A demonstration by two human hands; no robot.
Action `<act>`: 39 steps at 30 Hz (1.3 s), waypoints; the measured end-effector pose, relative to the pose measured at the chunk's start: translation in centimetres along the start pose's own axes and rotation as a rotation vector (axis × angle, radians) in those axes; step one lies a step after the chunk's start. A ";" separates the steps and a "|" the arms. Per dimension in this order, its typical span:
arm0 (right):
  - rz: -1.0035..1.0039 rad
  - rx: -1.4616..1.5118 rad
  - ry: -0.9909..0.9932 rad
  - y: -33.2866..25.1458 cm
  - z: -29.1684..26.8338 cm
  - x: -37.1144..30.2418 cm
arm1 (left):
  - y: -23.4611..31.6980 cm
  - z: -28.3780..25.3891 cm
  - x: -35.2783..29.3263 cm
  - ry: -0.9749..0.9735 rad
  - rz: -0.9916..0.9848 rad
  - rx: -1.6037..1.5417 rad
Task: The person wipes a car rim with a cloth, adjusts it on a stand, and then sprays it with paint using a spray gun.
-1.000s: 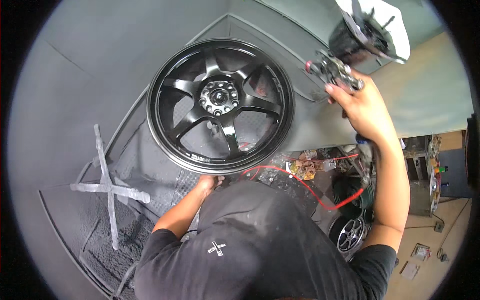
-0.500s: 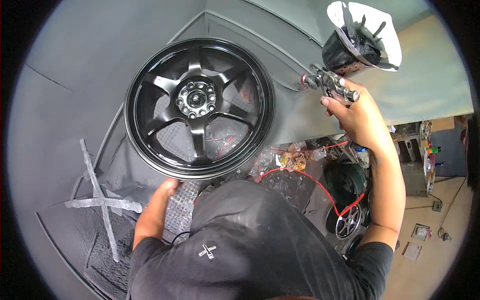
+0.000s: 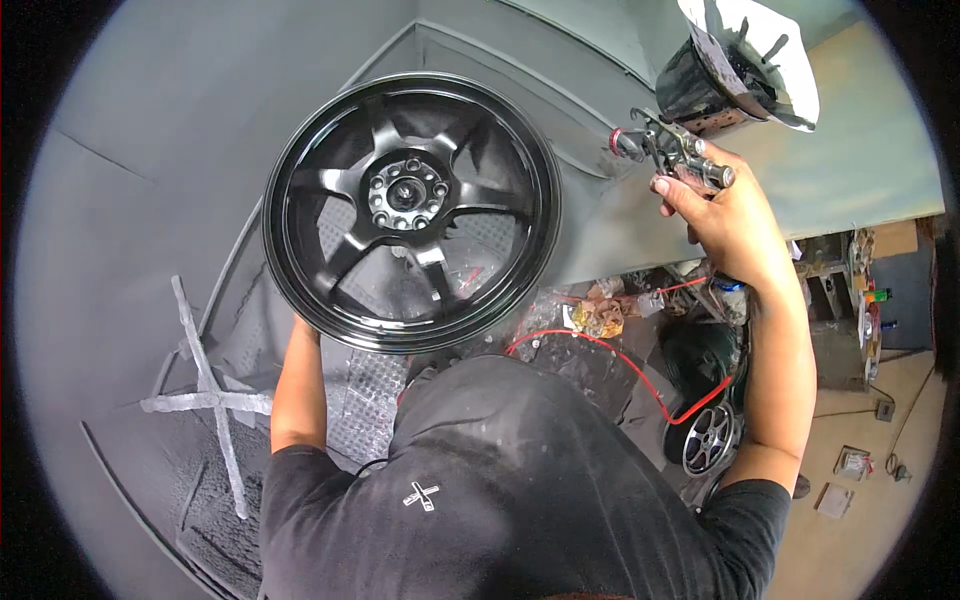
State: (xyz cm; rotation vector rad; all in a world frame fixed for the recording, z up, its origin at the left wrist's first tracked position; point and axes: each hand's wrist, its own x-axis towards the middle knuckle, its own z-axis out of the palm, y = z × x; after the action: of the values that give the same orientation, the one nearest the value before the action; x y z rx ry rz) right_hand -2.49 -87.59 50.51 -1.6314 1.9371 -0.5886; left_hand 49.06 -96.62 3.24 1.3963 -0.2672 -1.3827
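A glossy black multi-spoke car wheel rim [image 3: 335,185] faces up in front of me, left of the middle. My left forearm [image 3: 299,390] reaches under its near left edge. The rim hides that hand's fingers, so their grip cannot be made out. To the right, my right hand [image 3: 735,215] is closed round the handle of a metal spray gun [image 3: 672,150]. The gun's red-ringed nozzle points left at the wheel, a short gap away from it. A dark paint-stained cup [image 3: 690,88] rises above the gun, with white paper [image 3: 798,75] flared around its top.
A paint-coated grey cross-shaped stand [image 3: 212,398] is at the left. A red hose [image 3: 620,350] curves over the cluttered floor at my right. Beyond it lie crumpled paper [image 3: 598,318] and a silver-spoked wheel [image 3: 708,440]. Bubble wrap [image 3: 368,395] is near my left arm.
The wheel has turned, its spokes now at other angles, and shifted slightly right. My left hand has slipped out of sight beneath it. The spray gun has moved slightly right.
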 end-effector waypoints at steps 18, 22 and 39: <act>-0.094 0.250 0.088 4.4 -0.9 -0.9 | -2.0 0.1 -1.1 0.021 0.046 -0.003; 0.026 0.024 0.055 5.7 -2.2 -1.0 | -3.1 -0.4 -1.6 0.010 0.069 -0.003; -0.011 0.014 -0.129 9.3 -3.6 -8.7 | -19.1 7.1 -23.9 -1.037 -0.236 1.116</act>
State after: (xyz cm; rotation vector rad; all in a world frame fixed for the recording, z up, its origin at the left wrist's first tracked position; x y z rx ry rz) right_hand -10.73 -77.48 48.38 -1.6306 1.8283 -0.4874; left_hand 26.64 -74.64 3.83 1.3908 -1.8102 -2.2151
